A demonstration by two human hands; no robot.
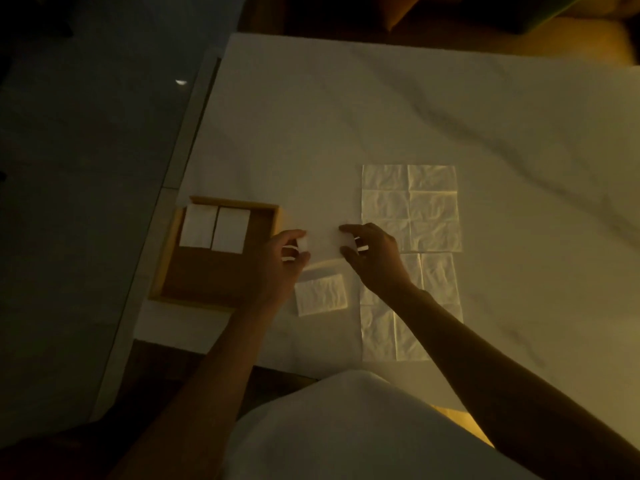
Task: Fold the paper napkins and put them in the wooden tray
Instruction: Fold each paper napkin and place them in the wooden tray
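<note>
I see a white table (311, 133) with faint grey veins. The tray (239, 203) has a pale yellow rim and brown bottom. Its napkins (230, 229) are plain white; the open napkin (410, 206) shows a grid of creases.

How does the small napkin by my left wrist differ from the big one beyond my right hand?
The small napkin is folded compact; the big napkin lies fully open, creases showing. The small napkin sits nearer the wooden tray; the big napkin lies farther right. Both are crinkled white paper, flat on the table.
</note>
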